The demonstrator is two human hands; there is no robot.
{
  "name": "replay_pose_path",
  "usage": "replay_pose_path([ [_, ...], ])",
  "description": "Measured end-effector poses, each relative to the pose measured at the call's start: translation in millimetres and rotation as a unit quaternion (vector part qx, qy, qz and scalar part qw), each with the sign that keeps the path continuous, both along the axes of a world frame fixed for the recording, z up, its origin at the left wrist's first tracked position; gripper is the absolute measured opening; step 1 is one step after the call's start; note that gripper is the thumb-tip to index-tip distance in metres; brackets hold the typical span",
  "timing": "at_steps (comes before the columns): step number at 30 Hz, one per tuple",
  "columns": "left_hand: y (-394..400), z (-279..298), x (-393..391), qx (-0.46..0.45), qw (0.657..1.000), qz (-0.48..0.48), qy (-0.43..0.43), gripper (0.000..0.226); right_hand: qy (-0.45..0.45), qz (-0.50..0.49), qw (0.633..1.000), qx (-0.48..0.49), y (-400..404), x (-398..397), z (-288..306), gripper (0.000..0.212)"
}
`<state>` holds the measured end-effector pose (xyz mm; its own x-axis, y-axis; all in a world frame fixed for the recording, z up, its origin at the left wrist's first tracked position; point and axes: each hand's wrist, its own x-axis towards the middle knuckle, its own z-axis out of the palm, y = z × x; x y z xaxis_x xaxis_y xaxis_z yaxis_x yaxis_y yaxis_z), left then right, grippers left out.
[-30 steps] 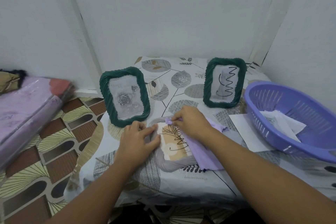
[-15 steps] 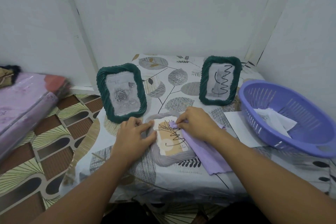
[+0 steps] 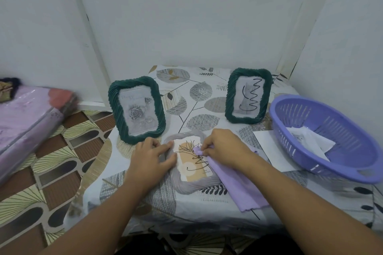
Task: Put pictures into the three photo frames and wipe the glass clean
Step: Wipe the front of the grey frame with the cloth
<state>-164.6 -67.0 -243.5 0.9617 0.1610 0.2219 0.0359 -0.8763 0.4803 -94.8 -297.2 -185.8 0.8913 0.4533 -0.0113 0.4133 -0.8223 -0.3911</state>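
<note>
Grey frame [image 3: 192,184] flat on the table [image 3: 207,211], near centre, leaf picture already behind its glass. Two green frames upright farther back: rose frame [image 3: 136,109] at far left, squiggle frame [image 3: 248,95] at far right. Left hand [image 3: 151,158] spread flat, fingers relaxed over the grey frame's left rim, pinning it. Right hand [image 3: 223,149] pinching a bunched corner of the purple cloth [image 3: 244,188] against the glass, rest of the cloth trailing toward the near right edge.

Likely trouble, as a judgement only:
- Frame skidding on the slick tablecloth if the left hand eases while wiping pressure runs sideways.
- Dark squiggle on the glass smearing rather than lifting, since only a small wad of cloth touches.
- Rose frame tipping backward if the left wrist nudges it; just beside the knuckles.
- Trailing cloth catching the loose paper [image 3: 267,151] beside the purple basket [image 3: 342,174] and sweeping it off the table.
</note>
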Motion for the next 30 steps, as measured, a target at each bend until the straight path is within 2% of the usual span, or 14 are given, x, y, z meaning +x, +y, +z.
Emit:
replay_pose_path([
  [5,0,-1,1,0.004,1.000,-0.001,-0.004,0.057,-0.019,-0.042,0.999,-0.015,17,3,3,0.011],
  [11,0,0,1,0.003,1.000,-0.002,0.003,0.073,-0.004,-0.027,0.999,-0.044,11,0,2,0.009],
  [15,0,-1,1,0.001,1.000,0.003,-0.005,0.071,-0.008,-0.050,0.999,-0.009,18,2,6,0.012],
  [20,0,-1,1,0.001,1.000,0.003,-0.003,0.070,0.003,-0.026,0.999,-0.035,6,-8,2,0.011],
  [26,0,-4,2,0.007,1.000,0.001,-0.013,0.047,0.006,-0.049,0.999,0.010,14,-1,5,0.013],
  [30,0,-4,1,0.000,1.000,-0.001,-0.011,0.055,0.006,-0.032,0.999,-0.012,7,-4,-1,0.011],
])
